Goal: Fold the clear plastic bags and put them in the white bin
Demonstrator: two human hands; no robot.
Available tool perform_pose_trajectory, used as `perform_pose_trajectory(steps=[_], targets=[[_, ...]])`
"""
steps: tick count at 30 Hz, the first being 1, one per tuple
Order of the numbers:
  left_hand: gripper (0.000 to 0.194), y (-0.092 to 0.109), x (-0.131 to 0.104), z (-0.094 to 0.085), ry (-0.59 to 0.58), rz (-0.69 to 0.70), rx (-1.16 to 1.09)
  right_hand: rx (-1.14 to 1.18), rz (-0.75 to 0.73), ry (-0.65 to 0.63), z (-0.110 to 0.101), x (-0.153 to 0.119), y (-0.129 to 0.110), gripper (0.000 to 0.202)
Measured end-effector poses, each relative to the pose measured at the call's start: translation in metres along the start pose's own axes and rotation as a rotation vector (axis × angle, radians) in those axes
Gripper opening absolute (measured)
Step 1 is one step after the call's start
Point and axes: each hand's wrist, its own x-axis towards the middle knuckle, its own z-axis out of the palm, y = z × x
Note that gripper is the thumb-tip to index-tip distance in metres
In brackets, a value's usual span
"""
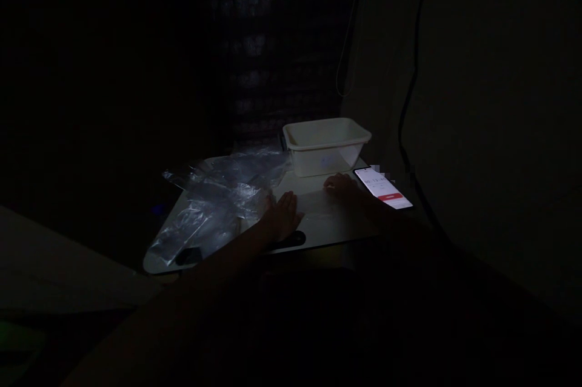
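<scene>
My left hand lies with its fingers stretched out on the pale tabletop, close to the front edge. Beside it, to the left, spreads a pile of crinkled clear plastic bags. A thin, faint clear sheet seems to lie flat between my hands; the dark makes its outline hard to see. My right hand rests on the table in front of the white bin, its fingers curled toward the surface; what they hold, if anything, is too dark to tell.
A white rectangular bin stands at the back of the table. A lit phone lies at the right edge. Dark cables run down the wall at the right. The surroundings are very dark.
</scene>
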Motion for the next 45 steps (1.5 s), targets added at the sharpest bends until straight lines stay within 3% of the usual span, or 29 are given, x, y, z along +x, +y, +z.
perform_pose_trajectory(steps=[5, 12, 16, 19, 21, 23, 26, 28, 36, 45], targets=[[0.057, -0.003, -0.003, -0.004, 0.034, 0.023, -0.061, -0.042, 0.083, -0.071, -0.007, 0.0, -0.017, 0.022], [0.044, -0.021, 0.017, -0.02, 0.264, -0.067, -0.454, -0.019, -0.211, 0.188, -0.022, -0.004, -0.018, 0.016], [0.023, -0.022, 0.032, -0.02, 0.274, -0.06, -0.84, 0.28, -0.322, 0.307, -0.034, -0.002, -0.026, 0.012], [0.018, -0.016, 0.033, -0.02, 0.248, -0.164, -1.169, 0.738, -0.194, 0.383, -0.035, 0.002, -0.03, 0.013], [0.021, -0.012, 0.03, -0.024, 0.261, -0.241, -1.407, 1.098, 0.008, 0.331, -0.032, 0.003, -0.028, 0.019], [0.022, -0.01, 0.026, -0.028, 0.275, -0.29, -1.594, 1.425, 0.174, 0.114, -0.027, -0.001, -0.026, 0.024], [0.024, -0.009, 0.024, -0.031, 0.31, -0.347, -1.737, 1.716, 0.22, -0.285, -0.02, -0.01, -0.024, 0.024], [0.025, -0.009, 0.025, -0.03, 0.336, -0.368, -1.777, 1.761, 0.163, -0.387, -0.017, -0.014, -0.025, 0.02], [0.022, -0.007, 0.027, -0.021, 0.292, -0.322, -1.869, 1.6, 0.088, -0.151, -0.009, -0.012, -0.029, 0.018], [0.016, -0.011, 0.027, -0.02, 0.27, -0.266, -1.854, 1.639, 0.092, -0.152, -0.008, -0.012, -0.03, 0.015]])
